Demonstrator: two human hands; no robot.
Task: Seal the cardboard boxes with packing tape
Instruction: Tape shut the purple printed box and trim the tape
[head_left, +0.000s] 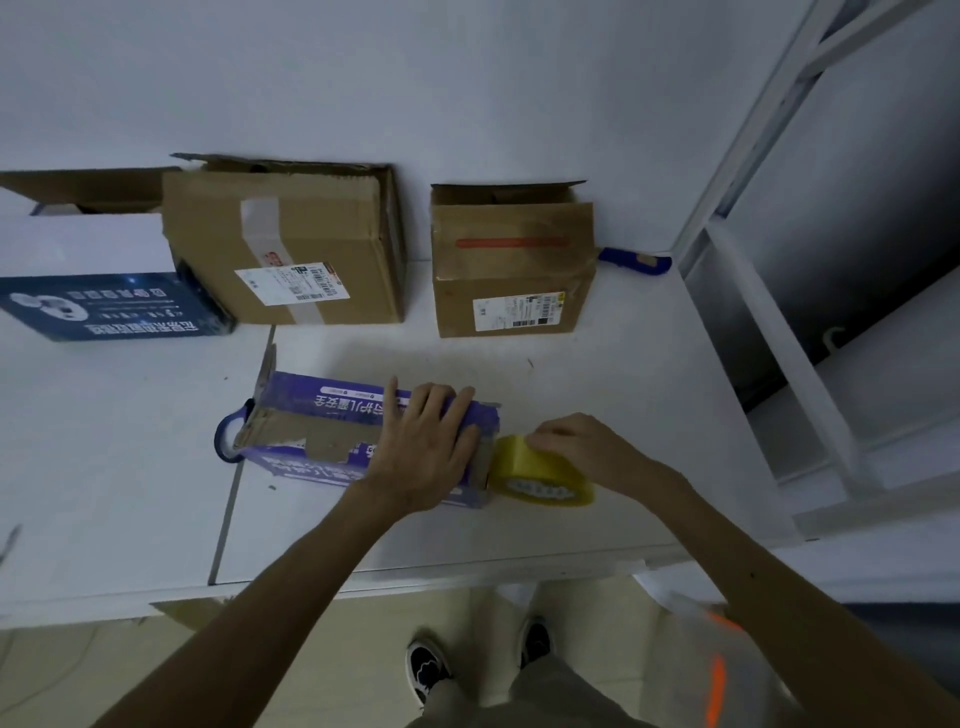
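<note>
Head view: the right hand (569, 446) grips a yellow roll of packing tape (540, 479), its fingers curled over the top of the rim. The roll sits under and just in front of that hand, on the white table (639, 395). It is tipped so that its printed core faces back toward the person, and its left edge touches the right end of the purple box (322, 415).

The left hand (428, 449) lies flat on top of that box near its right end. Its fingers are straight and spread, pressing down and curled around nothing. The box lies on its side with its long axis running left to right across the table. Its printed text reads upside down from here, and patches of its top are torn down to bare brown card. A dull strip covers the right end beside the roll — whether it is tape coming off the roll cannot be told.

At the box's left end a blue ring (224, 441) stands on edge, touching it.

Along the wall behind are three more boxes — a white and blue box (98, 280) at the left, a large brown box (291, 244) with its flaps loose, and a small brown box (511, 265) with a red stripe. A blue-handled tool (635, 261) shows just right of the small one.
</note>
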